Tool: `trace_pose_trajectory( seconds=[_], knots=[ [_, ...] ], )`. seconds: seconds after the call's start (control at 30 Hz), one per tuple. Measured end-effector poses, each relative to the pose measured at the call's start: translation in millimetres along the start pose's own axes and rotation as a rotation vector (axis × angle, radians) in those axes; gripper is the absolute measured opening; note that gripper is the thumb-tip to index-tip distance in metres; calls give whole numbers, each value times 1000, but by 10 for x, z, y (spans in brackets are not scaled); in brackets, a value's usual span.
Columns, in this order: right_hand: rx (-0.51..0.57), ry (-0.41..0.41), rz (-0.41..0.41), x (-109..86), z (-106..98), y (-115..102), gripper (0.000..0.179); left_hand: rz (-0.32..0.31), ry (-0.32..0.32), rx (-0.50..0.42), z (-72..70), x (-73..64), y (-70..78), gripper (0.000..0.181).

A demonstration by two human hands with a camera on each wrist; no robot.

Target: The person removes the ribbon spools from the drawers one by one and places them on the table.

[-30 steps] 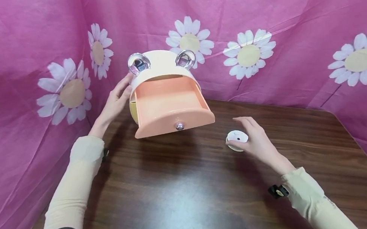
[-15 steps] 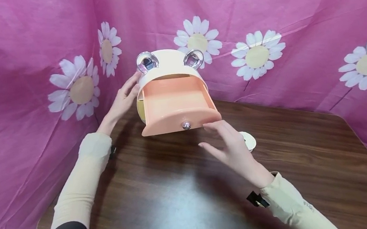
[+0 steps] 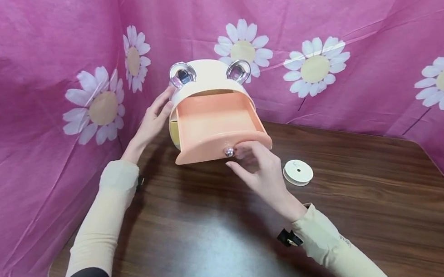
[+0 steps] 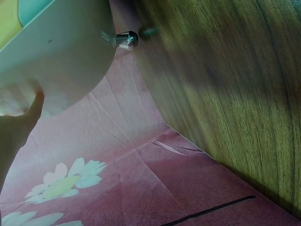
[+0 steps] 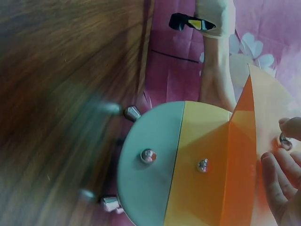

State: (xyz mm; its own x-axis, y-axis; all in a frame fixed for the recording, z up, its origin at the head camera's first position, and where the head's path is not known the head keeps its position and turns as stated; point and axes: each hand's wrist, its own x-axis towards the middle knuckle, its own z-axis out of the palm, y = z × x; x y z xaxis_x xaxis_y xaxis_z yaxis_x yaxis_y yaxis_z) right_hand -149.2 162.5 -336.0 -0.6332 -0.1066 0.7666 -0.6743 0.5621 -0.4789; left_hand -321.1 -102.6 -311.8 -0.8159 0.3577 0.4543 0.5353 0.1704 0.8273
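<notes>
A round cream frog-shaped drawer box (image 3: pixel 208 72) stands at the back of the table, with two shiny eye-like rings on top. Its orange top drawer (image 3: pixel 215 116) is pulled out, and no contents show in it. My left hand (image 3: pixel 152 123) rests with extended fingers on the box's left side; some fingertips are hidden behind it. My right hand (image 3: pixel 265 174) is at the drawer front, thumb and fingers spread on either side of the silver knob (image 3: pixel 229 152). In the right wrist view, the yellow drawer (image 5: pixel 200 141) and green drawer (image 5: pixel 150 169) below are closed.
A white spool (image 3: pixel 298 172) lies on the wooden table (image 3: pixel 200 232), right of my right hand. Short metal feet (image 5: pixel 110 203) hold the box off the tabletop. Pink cloth (image 3: pixel 356 13) with daisies hangs behind and to the left.
My right hand has moved left, from the spool to the drawer's knob, leaving the spool on the table. The left hand stays on the box. The view has shifted slightly.
</notes>
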Motion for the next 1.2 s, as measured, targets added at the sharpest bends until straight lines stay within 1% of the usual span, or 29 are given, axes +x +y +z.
trace_pose_trajectory(
  seconds=[0.23, 0.43, 0.7, 0.93, 1.03, 1.2],
  knots=[
    [65, 20, 76, -20, 76, -14, 27, 1, 10, -1, 6, 8, -21, 46],
    [53, 58, 107, 5, 113, -45, 20, 1, 17, -2, -2, 14, -20, 46],
    [64, 86, 152, 12, 134, -69, 18, -10, 19, -21, 18, -2, -24, 47],
    [108, 88, 159, 40, 200, -60, 20, -9, 25, -17, 23, -31, -13, 47],
    [137, 93, 159, 66, 225, -50, 21, -8, 23, -16, 24, -27, -15, 47],
    [149, 113, 168, 134, 249, -14, 22, -7, 16, -30, 28, -11, -11, 47]
  ],
)
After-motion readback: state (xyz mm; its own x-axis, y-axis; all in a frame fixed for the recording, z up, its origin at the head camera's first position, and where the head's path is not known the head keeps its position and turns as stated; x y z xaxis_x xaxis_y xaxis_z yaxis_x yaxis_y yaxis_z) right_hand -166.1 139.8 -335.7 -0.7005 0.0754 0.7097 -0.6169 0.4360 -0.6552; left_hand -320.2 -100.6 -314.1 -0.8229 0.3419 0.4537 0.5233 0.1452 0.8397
